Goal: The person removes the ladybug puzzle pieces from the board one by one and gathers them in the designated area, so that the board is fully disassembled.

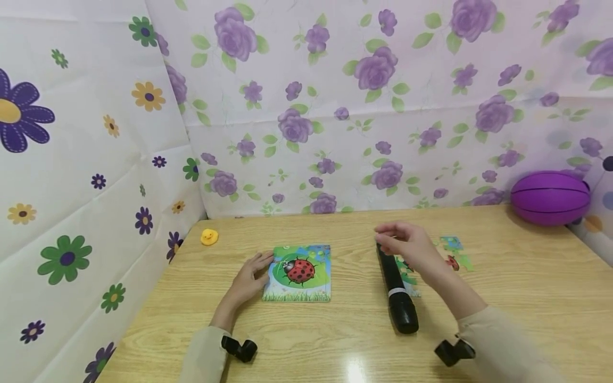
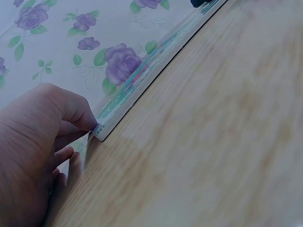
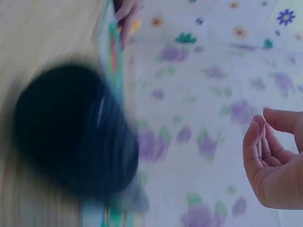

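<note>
A square ladybug puzzle lies flat on the wooden table, left of centre. My left hand rests at its left edge. In the left wrist view the thumb touches a corner of the puzzle. Right of centre lies a black microphone with a pale ring, its rounded head toward me. Above the far end hovers my right hand, thumb and fingertips close together with nothing visible between them. The right wrist view shows that hand loosely curled, beside the blurred microphone head. Loose puzzle pieces lie partly hidden behind hand and microphone.
A small yellow rubber duck sits at the back left of the table. At the back right is a purple ball shaped like a rugby ball. Flower-printed cloths hang behind the table and at its left side.
</note>
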The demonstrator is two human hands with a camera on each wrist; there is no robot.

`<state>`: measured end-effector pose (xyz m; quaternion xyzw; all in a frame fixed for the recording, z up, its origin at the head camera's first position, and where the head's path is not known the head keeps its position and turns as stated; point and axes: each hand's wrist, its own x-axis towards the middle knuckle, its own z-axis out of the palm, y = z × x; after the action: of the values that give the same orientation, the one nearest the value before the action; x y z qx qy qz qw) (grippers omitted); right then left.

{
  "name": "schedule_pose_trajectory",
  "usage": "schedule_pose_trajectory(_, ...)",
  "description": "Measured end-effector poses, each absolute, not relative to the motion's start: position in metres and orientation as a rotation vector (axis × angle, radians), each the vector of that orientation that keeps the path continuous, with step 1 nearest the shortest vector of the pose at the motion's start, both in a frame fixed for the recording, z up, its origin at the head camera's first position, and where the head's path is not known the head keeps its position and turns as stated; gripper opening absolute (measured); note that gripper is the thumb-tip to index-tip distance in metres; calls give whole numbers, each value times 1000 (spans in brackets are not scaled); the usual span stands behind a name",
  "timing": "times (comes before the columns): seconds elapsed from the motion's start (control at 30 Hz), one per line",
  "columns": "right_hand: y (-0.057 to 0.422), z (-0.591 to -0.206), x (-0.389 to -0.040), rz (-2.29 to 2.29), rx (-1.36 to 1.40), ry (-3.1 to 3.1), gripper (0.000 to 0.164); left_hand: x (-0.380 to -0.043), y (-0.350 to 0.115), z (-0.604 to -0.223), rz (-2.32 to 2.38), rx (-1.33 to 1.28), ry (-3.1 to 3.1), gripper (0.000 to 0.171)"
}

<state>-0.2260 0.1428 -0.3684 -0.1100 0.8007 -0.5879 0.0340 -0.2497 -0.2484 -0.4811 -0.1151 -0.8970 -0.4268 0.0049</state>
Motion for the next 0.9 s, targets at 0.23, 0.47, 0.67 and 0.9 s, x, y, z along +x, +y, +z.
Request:
schedule_pose_trajectory(0.23,86,-371,-225,-1895,-429,2336,34,-251,-248,-481,-1332,-345,-2822,54)
schedule_pose_trajectory(0.47,38,-379,-226,-1935,-458,2209,30,-248,-250,-481,-1334,-333,-2817,54)
schedule_pose_trajectory(0.67,3,-388,-229,-1957,-450,2135,28,-246,-253,-480,-1324,-313,-2823,54)
schedule_pose_trajectory(0.9,-14,-415,-237,-1834,-390,2265,24,-248,-249,-479,-1321,-331,-2827,55)
